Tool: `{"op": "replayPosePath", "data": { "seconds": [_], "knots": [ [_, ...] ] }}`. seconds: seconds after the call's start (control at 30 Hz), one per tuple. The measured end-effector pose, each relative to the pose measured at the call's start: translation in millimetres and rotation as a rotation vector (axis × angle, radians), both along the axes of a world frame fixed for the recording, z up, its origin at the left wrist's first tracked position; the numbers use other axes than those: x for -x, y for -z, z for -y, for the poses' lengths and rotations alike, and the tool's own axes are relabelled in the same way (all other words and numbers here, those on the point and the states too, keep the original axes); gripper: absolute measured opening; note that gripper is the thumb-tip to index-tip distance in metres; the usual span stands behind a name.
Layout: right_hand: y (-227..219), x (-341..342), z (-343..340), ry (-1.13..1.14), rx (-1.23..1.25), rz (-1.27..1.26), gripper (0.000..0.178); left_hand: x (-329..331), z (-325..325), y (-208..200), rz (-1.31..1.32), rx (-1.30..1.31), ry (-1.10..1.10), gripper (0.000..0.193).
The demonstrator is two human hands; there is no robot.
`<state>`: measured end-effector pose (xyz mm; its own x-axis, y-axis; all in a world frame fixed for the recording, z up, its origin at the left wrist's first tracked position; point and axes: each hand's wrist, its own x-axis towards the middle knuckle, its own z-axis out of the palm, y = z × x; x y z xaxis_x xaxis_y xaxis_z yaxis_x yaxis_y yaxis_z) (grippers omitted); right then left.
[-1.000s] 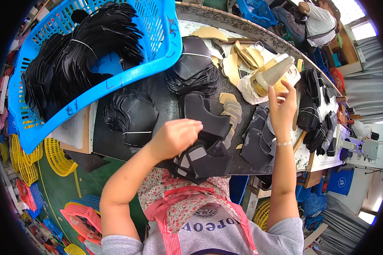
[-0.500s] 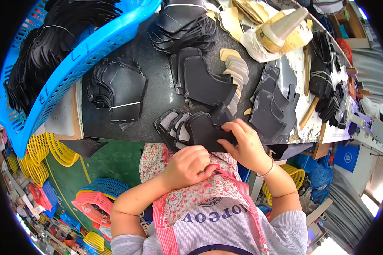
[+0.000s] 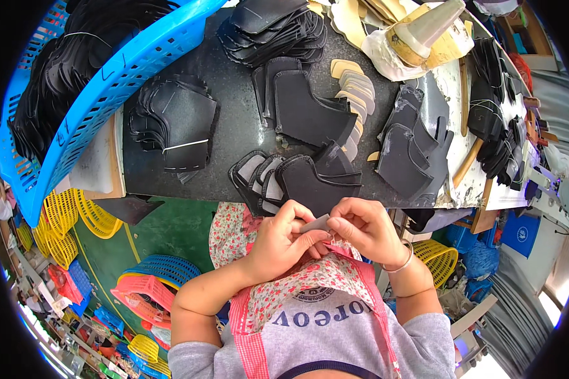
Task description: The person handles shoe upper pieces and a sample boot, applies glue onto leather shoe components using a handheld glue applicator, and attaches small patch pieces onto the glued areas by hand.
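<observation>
At the table's near edge, my left hand pinches a small grey flat piece between thumb and fingers. My right hand closes on the other end of the same piece. Just beyond the hands lies a black cut shoe-upper piece, overlapping black pieces with grey patches. Farther off rests another L-shaped black piece. Beside it, a fanned row of beige and grey small pieces curves down the table. My fingers hide part of the held piece.
A blue basket full of black pieces stands at the left. Tied black stacks lie on the dark tabletop. To the right are more black pieces, a wooden-handled tool and a cone-shaped object.
My right hand has left the black piece, which now lies flat on the table. Both hands have come together near the edge, with a small grey piece between them.
</observation>
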<state>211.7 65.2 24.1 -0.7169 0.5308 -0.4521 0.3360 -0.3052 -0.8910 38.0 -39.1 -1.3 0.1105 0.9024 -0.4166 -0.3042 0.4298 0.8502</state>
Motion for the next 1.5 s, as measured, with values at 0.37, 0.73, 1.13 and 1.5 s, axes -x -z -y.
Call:
{"op": "replayPosePath", "data": {
  "seconds": [0.37,0.73,1.13,1.5],
  "knots": [
    [8.5,1.0,1.5,0.001,0.390,-0.193,0.013,3.9,12.1,11.2,0.454,0.112,-0.106,0.028],
    [6.9,6.3,8.7,-0.048,0.479,-0.319,0.009,13.9,6.0,-0.8,-0.394,-0.562,-0.054,0.034],
    [-24.9,-21.2,-17.6,-0.428,-0.385,0.339,0.018,17.6,5.7,3.8,-0.283,-0.385,-0.174,0.025],
    [-20.1,-20.3,-22.8,-0.606,-0.699,0.171,0.013,17.1,-1.2,-1.5,-0.573,-0.625,-0.025,0.039]
  ]
}}
